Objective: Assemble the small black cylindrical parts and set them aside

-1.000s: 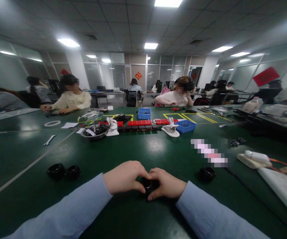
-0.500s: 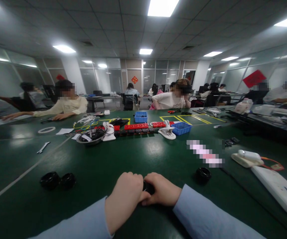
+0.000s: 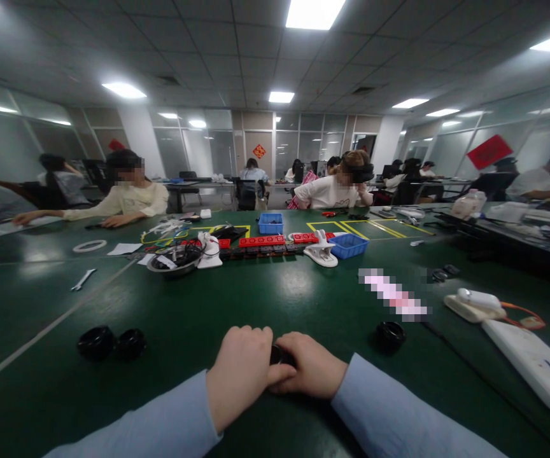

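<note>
"Where does the black piece [image 3: 277,356] lie?"

"Low in the middle of the frame, squeezed between the left hand [image 3: 242,367] and the right hand [image 3: 314,366]. Neither is nearer; both are against it."

"And the fingers?"

"On the left they're curled tight, knuckles up, apparently closed on the piece's left side, though the tips are hidden. On the right, they wrap around its right side and grip it. The two thumbs meet across its near side."

"Can you see its long axis?"

"No. Only a dark sliver shows above the thumbs, so I can't tell which way it points, or whether it touches the desk [image 3: 256,299] underneath."

"What's around it?"

"A larger black ring [image 3: 96,343] and a smaller black ring [image 3: 130,344] sit side by side at the lower left, well apart from the hands. Another black ring [image 3: 390,336] stands alone right of centre, on the right hand's side."

"Farther off?"

"Above centre in the frame, a metal bowl [image 3: 172,272] of dark cables, then a blue bin [image 3: 349,245] to its right. Beyond those, a person in a cream top [image 3: 142,198] sits at the upper left."
</note>
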`<state>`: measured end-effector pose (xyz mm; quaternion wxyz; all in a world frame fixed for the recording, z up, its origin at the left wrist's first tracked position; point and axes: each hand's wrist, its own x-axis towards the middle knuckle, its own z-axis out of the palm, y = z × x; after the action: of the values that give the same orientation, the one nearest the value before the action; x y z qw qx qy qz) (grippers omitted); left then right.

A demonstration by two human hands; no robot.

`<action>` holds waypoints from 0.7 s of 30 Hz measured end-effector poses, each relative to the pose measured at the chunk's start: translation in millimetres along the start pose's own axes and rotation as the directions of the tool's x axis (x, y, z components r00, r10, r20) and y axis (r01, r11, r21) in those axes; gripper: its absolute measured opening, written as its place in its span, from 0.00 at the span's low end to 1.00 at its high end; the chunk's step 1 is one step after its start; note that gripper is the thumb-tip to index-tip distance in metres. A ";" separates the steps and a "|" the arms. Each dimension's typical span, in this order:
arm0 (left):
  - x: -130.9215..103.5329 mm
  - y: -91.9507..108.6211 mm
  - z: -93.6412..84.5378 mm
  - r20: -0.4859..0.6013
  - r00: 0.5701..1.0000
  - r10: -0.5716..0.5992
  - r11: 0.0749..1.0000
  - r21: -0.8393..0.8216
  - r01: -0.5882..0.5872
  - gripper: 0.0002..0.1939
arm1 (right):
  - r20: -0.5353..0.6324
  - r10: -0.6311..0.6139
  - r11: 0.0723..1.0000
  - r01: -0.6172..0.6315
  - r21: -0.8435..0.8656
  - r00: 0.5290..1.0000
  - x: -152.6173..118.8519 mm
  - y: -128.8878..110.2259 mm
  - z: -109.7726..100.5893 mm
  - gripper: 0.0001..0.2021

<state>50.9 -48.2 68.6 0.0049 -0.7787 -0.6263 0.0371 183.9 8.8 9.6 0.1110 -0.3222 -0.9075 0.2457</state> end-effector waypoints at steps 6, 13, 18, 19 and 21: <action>3.4 -28.7 -9.6 -0.104 0.965 0.241 0.961 -0.113 -0.252 0.19 | 0.010 -0.013 0.996 0.012 0.090 1.000 -0.3 5.6 -0.2 0.17; 14.9 -51.0 -12.5 -0.022 0.827 0.562 0.773 -0.341 -0.535 0.19 | 0.012 -0.039 0.990 0.037 0.138 0.999 -0.7 4.6 -2.3 0.18; 17.3 -51.5 -9.8 -0.006 0.823 0.568 0.780 -0.315 -0.541 0.23 | 0.012 -0.031 0.989 0.029 0.144 0.999 -1.1 3.7 -3.2 0.18; 17.4 -51.1 -9.5 -0.004 0.828 0.561 0.787 -0.306 -0.535 0.23 | 0.012 -0.025 0.990 0.023 0.138 1.000 -1.0 4.0 -2.9 0.18; 17.4 -49.3 -8.6 0.002 0.847 0.531 0.811 -0.288 -0.508 0.22 | 0.014 -0.008 0.991 0.006 0.131 1.000 -0.9 5.1 -1.9 0.18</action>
<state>7.1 -20.3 79.0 -0.1401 -0.9107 -0.3881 -0.0191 188.0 12.4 8.5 0.1263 -0.3091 -0.8914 0.3065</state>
